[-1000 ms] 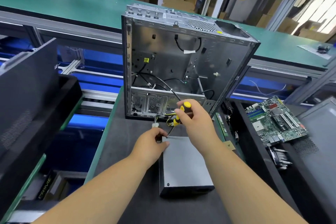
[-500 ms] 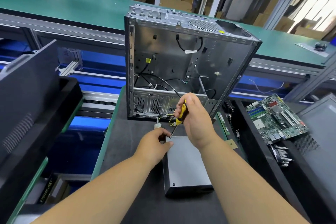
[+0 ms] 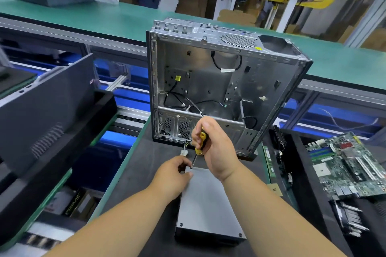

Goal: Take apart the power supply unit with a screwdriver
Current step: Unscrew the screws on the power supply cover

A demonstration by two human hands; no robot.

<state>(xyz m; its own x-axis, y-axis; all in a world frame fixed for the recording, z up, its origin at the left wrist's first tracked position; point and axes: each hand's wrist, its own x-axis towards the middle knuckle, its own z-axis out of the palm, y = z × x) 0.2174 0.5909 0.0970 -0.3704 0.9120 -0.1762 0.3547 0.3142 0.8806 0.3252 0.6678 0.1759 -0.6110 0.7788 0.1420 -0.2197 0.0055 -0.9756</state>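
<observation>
While the right hand (image 3: 215,148) gripped the yellow-and-black screwdriver (image 3: 199,142), fingers curled round its handle, the tip stood at the far-left corner of the power supply unit (image 3: 205,204), presumably on a screw, though the screw itself was too small to make out. Unit lay flat on the dark counter (image 3: 133,183) at about 6 o'clock from the open computer case (image 3: 219,81), lid up, its wire bundle with a white connector (image 3: 183,153) trailing off toward 12. Left hand (image 3: 171,175) rested on the same far-left corner, thumb pressed on the lid and fingers curled over the edge beside the tip, seemingly steadying it; whether they pinched anything could not be told. Judged the unit a stiff sheet-metal box, fairly heavy, smooth-topped and likely to slide on the mat under turning force; best braced by the side walls or a palm flat on the lid, keeping clear of sharp seams and the wires. Two more screws showed at the near corners. Around it: a motherboard (image 3: 344,165) in a black tray at 3 o'clock, a dark panel (image 3: 48,98) leaning at 9 o'clock, green conveyor belt (image 3: 125,21) beyond the case. Case stood just behind the hands, leaving the screwdriver handle little room to tilt toward 12.
</observation>
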